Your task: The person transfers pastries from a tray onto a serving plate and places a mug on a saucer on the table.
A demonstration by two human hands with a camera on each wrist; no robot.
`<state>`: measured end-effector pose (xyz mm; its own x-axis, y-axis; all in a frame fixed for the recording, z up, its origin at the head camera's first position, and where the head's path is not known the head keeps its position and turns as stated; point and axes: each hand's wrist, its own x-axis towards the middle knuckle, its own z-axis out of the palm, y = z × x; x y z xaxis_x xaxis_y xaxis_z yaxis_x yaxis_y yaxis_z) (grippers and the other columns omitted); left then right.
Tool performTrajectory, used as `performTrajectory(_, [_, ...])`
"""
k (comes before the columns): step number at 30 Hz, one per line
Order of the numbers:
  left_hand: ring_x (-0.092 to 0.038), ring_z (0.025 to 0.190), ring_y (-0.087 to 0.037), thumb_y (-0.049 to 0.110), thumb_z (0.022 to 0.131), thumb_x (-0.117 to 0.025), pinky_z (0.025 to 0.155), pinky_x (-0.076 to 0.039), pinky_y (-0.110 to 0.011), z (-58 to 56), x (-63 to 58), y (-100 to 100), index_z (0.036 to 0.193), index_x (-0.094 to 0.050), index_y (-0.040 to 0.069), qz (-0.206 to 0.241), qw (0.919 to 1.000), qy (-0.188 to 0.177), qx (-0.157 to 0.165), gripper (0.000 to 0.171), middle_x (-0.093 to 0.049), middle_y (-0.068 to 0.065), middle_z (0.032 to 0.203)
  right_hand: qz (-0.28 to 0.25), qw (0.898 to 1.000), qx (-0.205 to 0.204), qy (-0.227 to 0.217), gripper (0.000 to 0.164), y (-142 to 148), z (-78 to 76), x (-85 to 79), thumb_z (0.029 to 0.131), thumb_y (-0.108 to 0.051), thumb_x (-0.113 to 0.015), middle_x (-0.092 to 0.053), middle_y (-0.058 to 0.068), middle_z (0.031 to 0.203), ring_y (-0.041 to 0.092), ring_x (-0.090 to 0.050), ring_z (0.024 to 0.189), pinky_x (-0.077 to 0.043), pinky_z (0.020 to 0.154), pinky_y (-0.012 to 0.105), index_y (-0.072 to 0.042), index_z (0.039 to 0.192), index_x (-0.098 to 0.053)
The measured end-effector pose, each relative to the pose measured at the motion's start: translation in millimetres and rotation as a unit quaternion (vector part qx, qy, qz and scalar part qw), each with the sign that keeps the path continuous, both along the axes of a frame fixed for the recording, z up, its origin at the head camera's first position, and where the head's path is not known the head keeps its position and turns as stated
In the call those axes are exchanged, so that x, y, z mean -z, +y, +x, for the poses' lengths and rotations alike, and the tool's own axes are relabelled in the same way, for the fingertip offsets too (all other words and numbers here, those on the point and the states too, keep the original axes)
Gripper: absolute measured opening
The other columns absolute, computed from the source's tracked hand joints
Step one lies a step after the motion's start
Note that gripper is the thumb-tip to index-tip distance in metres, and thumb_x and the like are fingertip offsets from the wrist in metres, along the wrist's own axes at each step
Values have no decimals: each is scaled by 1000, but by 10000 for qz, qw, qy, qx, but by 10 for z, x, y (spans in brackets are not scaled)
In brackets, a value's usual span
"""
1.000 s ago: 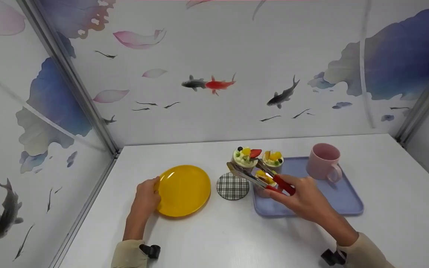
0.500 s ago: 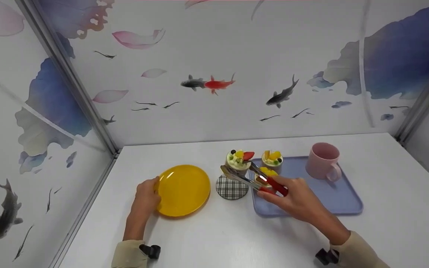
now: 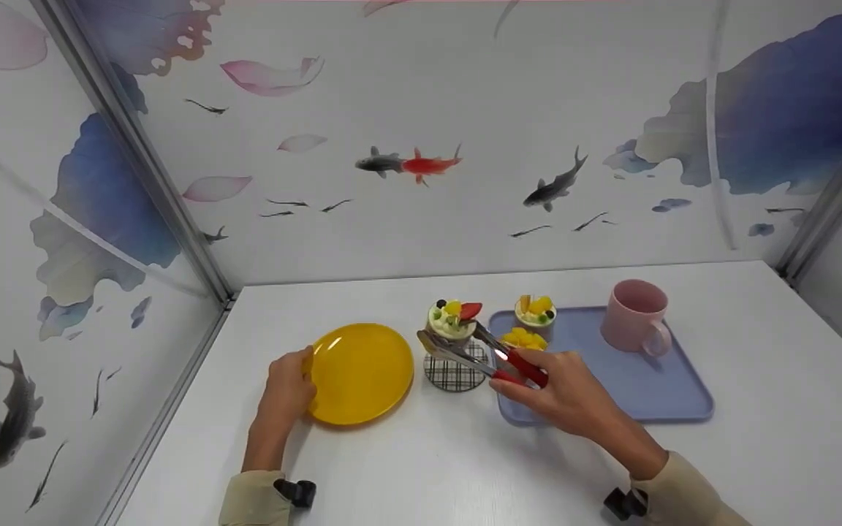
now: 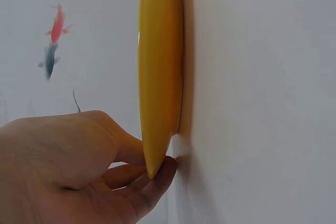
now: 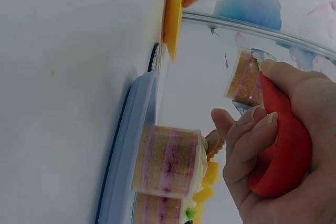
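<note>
My left hand (image 3: 291, 387) pinches the left rim of a yellow plate (image 3: 361, 374), thumb above and fingers beneath in the left wrist view. In my right hand (image 3: 571, 391) are metal tongs (image 3: 457, 353) with red handles (image 5: 286, 140). Between the tong tips is a dessert cup (image 3: 452, 321) topped with cream, strawberry and other fruit; its layered cake side (image 5: 245, 80) shows in the right wrist view. The cup is held up off the table, over or just behind a round plaid coaster (image 3: 456, 374), which the tongs partly cover.
A blue tray (image 3: 655, 394) on the right bears a pink mug (image 3: 634, 315) and two more dessert cups, one with mango (image 3: 525, 339) near my right hand and another (image 3: 536, 313) behind it. Printed wall panels (image 3: 421, 234) border the white table (image 3: 421, 467).
My right hand has moved left with the tongs, carrying the dessert cup from beside the tray's back left corner toward the coaster and plate. The left hand and plate have stayed put.
</note>
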<state>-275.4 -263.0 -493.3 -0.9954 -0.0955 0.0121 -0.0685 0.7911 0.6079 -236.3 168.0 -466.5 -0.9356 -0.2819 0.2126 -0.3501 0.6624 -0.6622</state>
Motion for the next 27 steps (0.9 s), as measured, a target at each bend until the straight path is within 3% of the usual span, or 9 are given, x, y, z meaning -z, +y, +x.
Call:
performTrajectory(7, [-57,145,-45,-16,98,-61,125,-43,-59,-4,1,19,158,-47,-7,68,9999,-86,-72,63,-57,-29,156,-150,9997,-182,-60,63,-91,-5,35,91,-62,-80,-72,-7,85,11,-62,74,-54,59,19,-10,127,-79])
performTrajectory(15, [-54,148,-45,-16,98,-61,125,-41,-59,8,-9,25,159,-46,-6,97,9998,-128,-110,64,-56,-29,157,-105,9995,-182,-239,61,-191,-20,66,90,-64,-80,-71,-8,91,14,-62,80,-53,60,19,-16,128,-79])
performTrajectory(20, [-57,144,-43,-15,99,-61,125,-42,-59,16,-5,19,160,-46,-5,144,9998,-98,-128,64,-57,-29,157,-99,9995,-292,-84,46,-244,-31,106,91,-64,-79,-67,-10,86,14,-61,78,-51,60,20,-24,112,-80])
performTrajectory(27, [-59,142,-44,-16,98,-60,124,-44,-59,14,4,10,156,-48,-9,74,9999,82,-59,60,-59,-31,153,-162,9989,-443,2,54,-323,-47,164,91,-65,-78,-65,-9,83,14,-59,74,-47,56,19,-17,115,-80])
